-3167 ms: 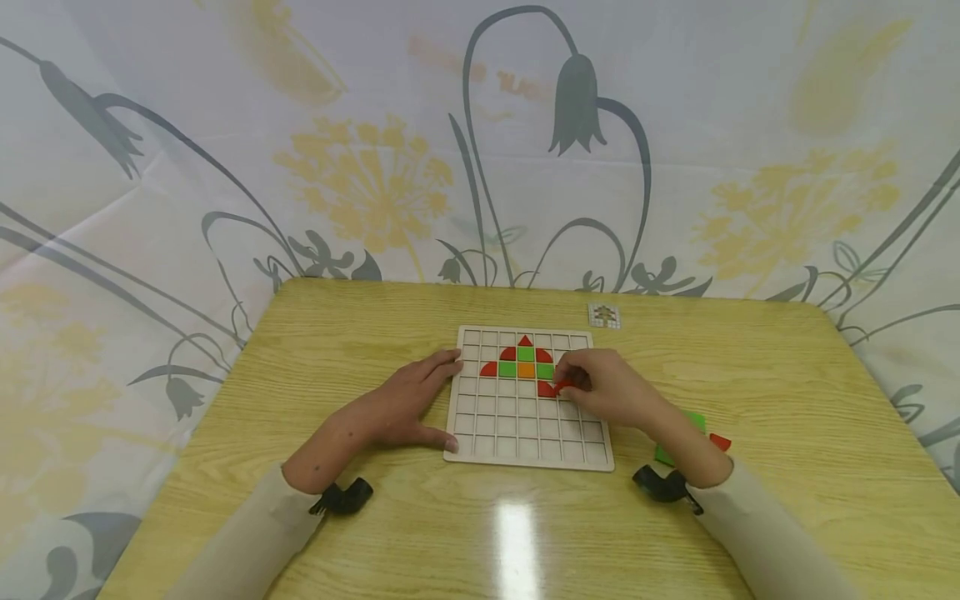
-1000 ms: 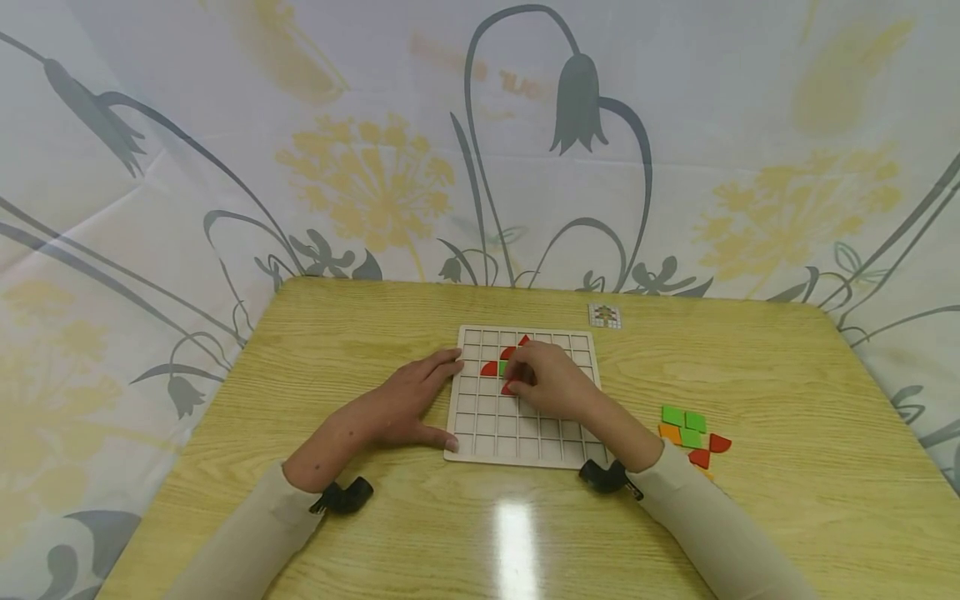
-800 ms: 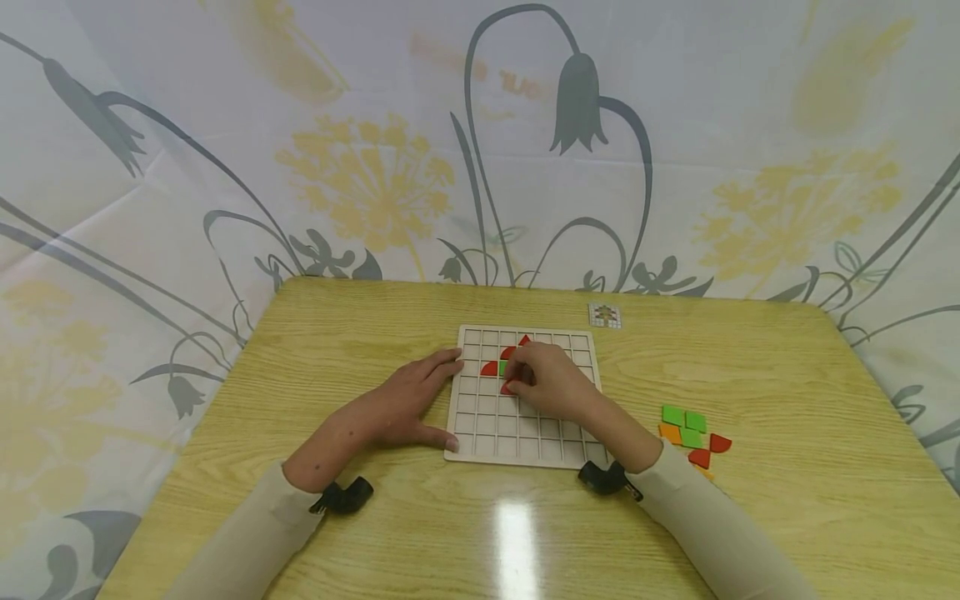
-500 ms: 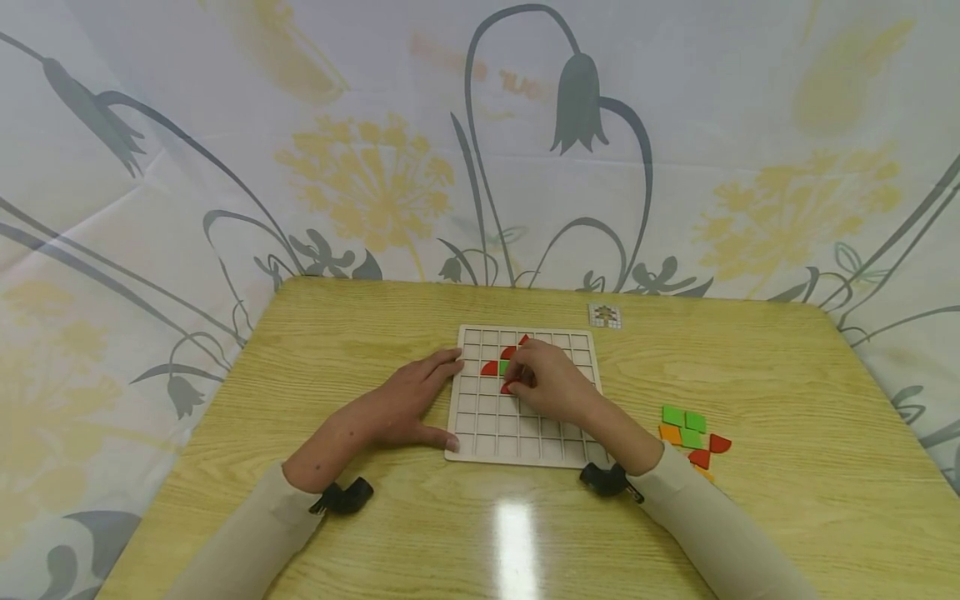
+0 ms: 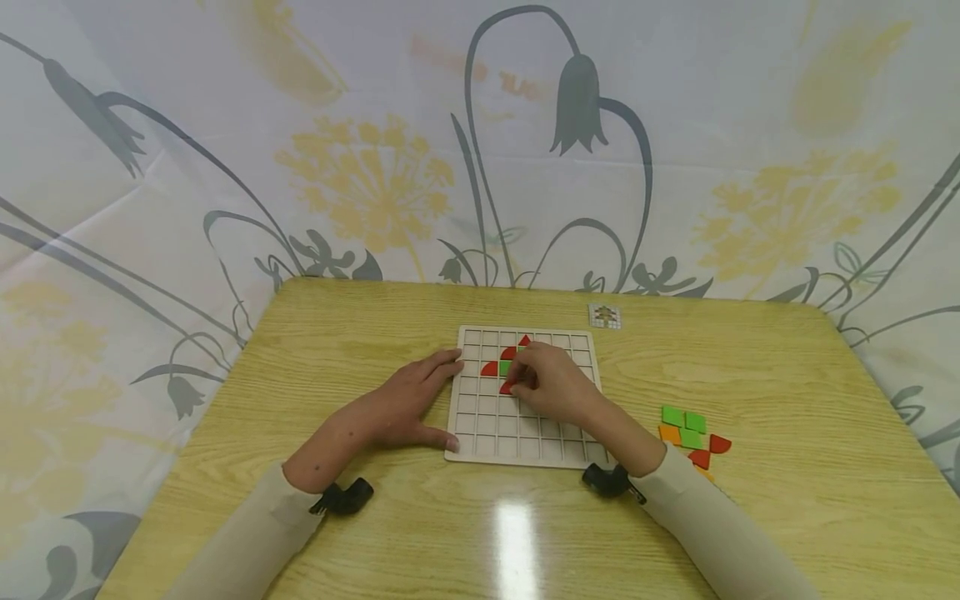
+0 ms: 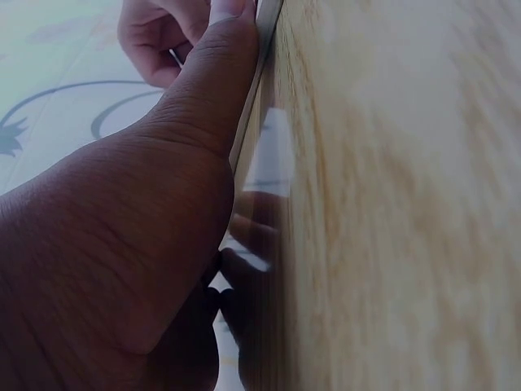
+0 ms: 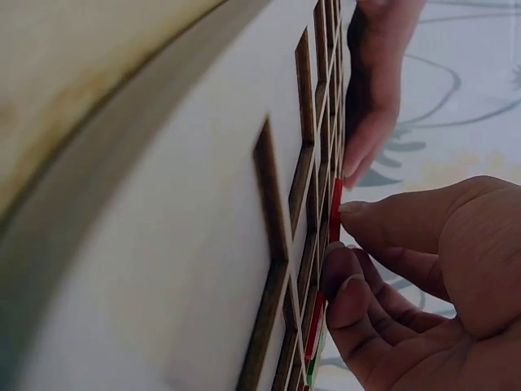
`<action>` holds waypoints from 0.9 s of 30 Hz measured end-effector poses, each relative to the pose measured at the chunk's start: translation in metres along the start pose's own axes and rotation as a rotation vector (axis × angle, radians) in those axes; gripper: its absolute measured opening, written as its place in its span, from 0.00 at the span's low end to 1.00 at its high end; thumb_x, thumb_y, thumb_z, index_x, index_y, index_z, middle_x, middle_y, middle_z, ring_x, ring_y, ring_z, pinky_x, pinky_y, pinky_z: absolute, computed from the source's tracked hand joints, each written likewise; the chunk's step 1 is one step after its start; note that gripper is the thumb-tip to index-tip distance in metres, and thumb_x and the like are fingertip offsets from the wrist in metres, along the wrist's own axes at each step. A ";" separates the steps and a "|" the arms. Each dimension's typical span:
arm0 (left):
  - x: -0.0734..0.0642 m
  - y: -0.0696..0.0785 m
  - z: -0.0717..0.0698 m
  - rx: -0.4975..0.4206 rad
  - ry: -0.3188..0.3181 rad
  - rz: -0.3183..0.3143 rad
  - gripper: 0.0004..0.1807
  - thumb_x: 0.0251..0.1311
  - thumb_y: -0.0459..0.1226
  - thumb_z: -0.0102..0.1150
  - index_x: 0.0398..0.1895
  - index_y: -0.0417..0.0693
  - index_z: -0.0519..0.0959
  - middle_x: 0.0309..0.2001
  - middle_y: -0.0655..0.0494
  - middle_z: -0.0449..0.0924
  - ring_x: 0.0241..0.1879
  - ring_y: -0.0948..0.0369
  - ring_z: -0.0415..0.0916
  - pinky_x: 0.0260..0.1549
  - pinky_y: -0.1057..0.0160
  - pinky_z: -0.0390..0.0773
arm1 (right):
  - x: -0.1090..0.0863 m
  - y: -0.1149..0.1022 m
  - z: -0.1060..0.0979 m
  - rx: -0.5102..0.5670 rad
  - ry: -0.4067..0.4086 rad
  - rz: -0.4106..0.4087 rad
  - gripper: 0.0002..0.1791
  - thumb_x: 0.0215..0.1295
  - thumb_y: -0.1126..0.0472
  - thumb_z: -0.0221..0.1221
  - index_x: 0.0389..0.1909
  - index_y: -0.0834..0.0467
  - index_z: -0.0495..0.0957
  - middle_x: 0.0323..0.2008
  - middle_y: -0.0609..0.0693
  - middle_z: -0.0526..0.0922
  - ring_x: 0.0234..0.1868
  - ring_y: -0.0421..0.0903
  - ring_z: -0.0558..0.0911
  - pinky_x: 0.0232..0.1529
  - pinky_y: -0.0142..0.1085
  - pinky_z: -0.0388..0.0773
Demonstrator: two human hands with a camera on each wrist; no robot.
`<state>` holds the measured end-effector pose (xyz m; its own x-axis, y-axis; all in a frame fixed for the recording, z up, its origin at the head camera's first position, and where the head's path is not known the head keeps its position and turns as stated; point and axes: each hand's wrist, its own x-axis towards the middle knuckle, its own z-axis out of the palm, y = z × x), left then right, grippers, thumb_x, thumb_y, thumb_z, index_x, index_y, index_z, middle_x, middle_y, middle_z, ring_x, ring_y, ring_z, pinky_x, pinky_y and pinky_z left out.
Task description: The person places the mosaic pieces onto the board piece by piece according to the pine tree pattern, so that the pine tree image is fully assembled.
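Note:
My left hand point(image 5: 401, 404) rests at the left edge of a pale wooden grid board point(image 5: 480, 433), fingers straight and thumb near its lower left corner. Over the middle of the board, my right hand point(image 5: 555, 383) pinches a red quarter-circle tile point(image 5: 507, 389) low in the grid. In the right wrist view the thumb touches that tile point(image 7: 335, 216), with curled fingertips close beside it. A red triangle tile point(image 5: 524, 340), a red rounded tile point(image 5: 490, 368) and part of a green tile point(image 5: 504, 367) show around the hand, which hides other tiles.
Loose green tiles point(image 5: 672, 415), an orange tile point(image 5: 670, 434) and red quarter-circle tiles point(image 5: 720, 443) lie right of the board, near the right sleeve. A small printed pattern card point(image 5: 604, 316) lies behind the board. A patterned cloth point(image 5: 420, 150) stands behind the table.
Since the oldest frame, my right hand has moved left across the board with the red tile, uncovering the loose tiles. During the last second it has barely shifted. My left hand stays put.

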<state>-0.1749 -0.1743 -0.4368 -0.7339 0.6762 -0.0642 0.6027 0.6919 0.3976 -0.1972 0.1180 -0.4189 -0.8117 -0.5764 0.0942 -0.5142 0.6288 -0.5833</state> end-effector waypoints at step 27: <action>0.000 0.001 -0.002 -0.009 -0.011 -0.003 0.65 0.57 0.68 0.72 0.86 0.44 0.50 0.87 0.49 0.42 0.84 0.49 0.45 0.79 0.41 0.56 | -0.033 0.011 -0.016 -0.009 0.117 -0.031 0.05 0.64 0.69 0.71 0.35 0.57 0.86 0.33 0.47 0.81 0.32 0.42 0.79 0.33 0.34 0.79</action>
<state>-0.1748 -0.1742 -0.4347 -0.7325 0.6766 -0.0756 0.5972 0.6918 0.4059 -0.1804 0.1526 -0.4157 -0.8221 -0.5310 0.2055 -0.5413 0.6171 -0.5711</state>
